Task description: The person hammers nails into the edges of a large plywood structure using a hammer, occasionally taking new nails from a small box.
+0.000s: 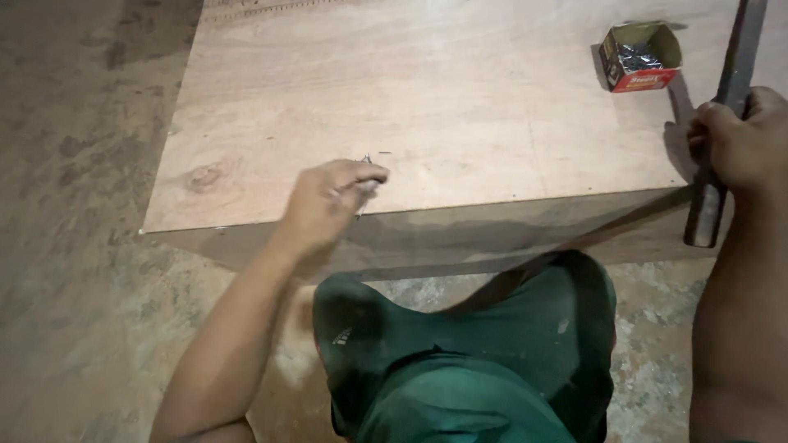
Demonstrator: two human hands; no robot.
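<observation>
Nail [366, 161] pinched in left hand [324, 205] grip, on plywood [427, 90].

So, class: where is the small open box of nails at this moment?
In the head view, the box of nails sits at the far right of the plywood board, just left of the hammer handle gripped by the right hand.

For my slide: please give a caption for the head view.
Left hand pinches nail on plywood; right hand grips hammer.

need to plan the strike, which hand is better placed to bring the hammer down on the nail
Right. The right hand already grips the hammer handle, while the left hand pinches the nail on the plywood sheet.
</observation>
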